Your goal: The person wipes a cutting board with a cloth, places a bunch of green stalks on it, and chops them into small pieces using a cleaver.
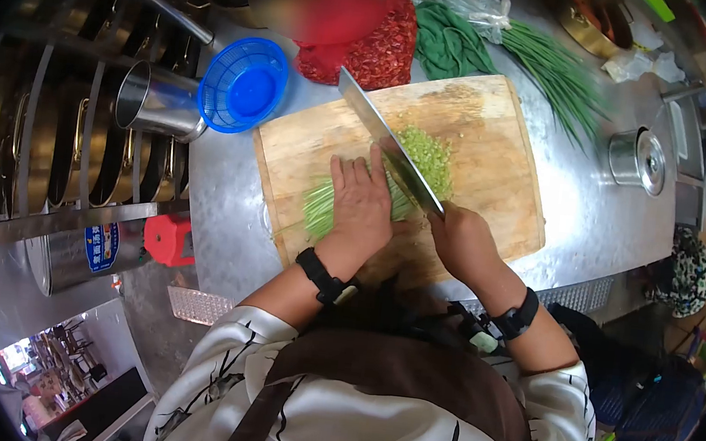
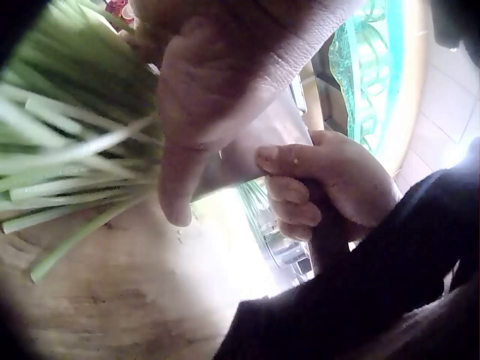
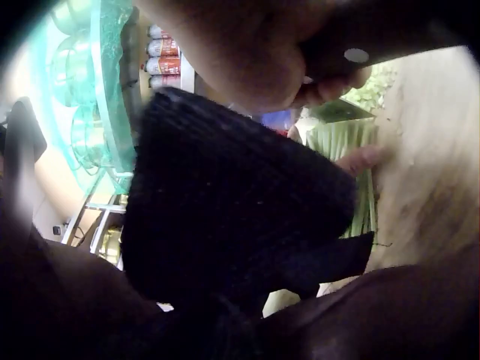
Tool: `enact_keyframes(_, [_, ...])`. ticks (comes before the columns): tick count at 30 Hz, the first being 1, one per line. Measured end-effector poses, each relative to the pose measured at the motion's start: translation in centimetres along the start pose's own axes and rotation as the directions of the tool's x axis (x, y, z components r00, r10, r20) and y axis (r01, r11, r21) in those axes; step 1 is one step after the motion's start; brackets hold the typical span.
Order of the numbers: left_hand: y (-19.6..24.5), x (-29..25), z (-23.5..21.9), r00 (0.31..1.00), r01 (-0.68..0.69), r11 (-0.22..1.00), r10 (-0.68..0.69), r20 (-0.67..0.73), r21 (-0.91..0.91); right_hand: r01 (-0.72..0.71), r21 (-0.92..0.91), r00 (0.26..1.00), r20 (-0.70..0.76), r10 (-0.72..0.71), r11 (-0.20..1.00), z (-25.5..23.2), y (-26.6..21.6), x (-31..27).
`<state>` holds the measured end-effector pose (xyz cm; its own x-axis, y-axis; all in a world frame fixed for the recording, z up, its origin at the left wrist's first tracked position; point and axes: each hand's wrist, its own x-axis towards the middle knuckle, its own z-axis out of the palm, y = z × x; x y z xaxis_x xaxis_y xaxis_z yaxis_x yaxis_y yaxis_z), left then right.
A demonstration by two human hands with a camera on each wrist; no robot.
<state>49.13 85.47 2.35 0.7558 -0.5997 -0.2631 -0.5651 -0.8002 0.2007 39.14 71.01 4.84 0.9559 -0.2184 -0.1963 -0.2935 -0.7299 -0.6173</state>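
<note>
A bundle of thin green stalks [image 1: 317,208] with pale ends lies on a wooden cutting board [image 1: 503,185]. My left hand [image 1: 362,200] presses on top of it, fingers extended toward the blade; its thumb [image 2: 178,184] points down beside the stalks in the left wrist view. The right hand [image 1: 464,245] grips a kitchen knife [image 1: 388,144] by its dark handle [image 3: 397,37]. Its broad blade stands on edge across the bundle, right beside the left fingertips. Finely chopped green bits [image 1: 432,160] are heaped on the blade's far right side.
A blue plastic basket [image 1: 250,93] stands left of the board, near a steel pot [image 1: 155,101]. Behind lie a red mesh bag of dried chilies [image 1: 379,51], a green cloth [image 1: 449,45] and long green stems [image 1: 549,69]. A lidded steel canister [image 1: 639,160] stands at right.
</note>
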Motion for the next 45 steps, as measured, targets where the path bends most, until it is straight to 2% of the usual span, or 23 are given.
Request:
enact_keyframes(5, [-0.5, -0.9, 0.0, 0.998, -0.010, 1.000, 0.010, -0.056, 0.002, 0.009, -0.022, 1.000, -0.026, -0.010, 1.000, -2.8, -1.1, -3.1])
enact_keyframes(11, [-0.7, -1.3, 1.6, 0.994, -0.038, 0.997, 0.030, -0.102, -0.070, -0.021, -0.074, 0.998, 0.061, 0.025, 0.997, -4.3, -1.3, -6.1])
enact_keyframes(16, [-1.2, -1.1, 2.8, 0.987, -0.052, 0.991, 0.033, -0.156, -0.122, -0.023, -0.148, 0.992, 0.121, 0.041, 0.989, -4.7, -1.6, -6.8])
enact_keyframes(21, [-1.6, -1.1, 3.5, 0.975, -0.098, 0.992, 0.079, -0.209, -0.082, -0.019, -0.181, 0.987, 0.154, 0.047, 0.983, -5.2, -2.3, -6.6])
enact_keyframes(25, [-1.7, -0.9, 3.3, 0.983, -0.088, 0.990, 0.069, -0.171, -0.107, -0.064, -0.180, 0.988, 0.125, 0.088, 0.982, -5.9, -3.4, -6.4])
enact_keyframes(29, [-1.6, -0.8, 3.5, 0.977, -0.092, 0.991, 0.071, -0.199, -0.099, -0.081, -0.205, 0.980, 0.161, 0.116, 0.975, -5.9, -3.3, -6.3])
enact_keyframes(31, [-1.6, -0.8, 3.2, 0.977, -0.087, 0.992, 0.068, -0.200, -0.087, -0.036, -0.191, 0.985, 0.158, 0.067, 0.981, -5.6, -3.0, -6.3])
enact_keyframes(34, [-1.7, -0.9, 3.0, 0.985, -0.090, 0.987, 0.069, -0.155, -0.133, -0.075, -0.199, 0.980, 0.168, 0.110, 0.977, -5.9, -3.4, -6.2])
enact_keyframes(45, [-1.5, -0.9, 3.2, 0.983, -0.074, 0.993, 0.058, -0.174, -0.089, -0.057, -0.192, 0.979, 0.184, 0.093, 0.980, -6.2, -3.4, -6.4])
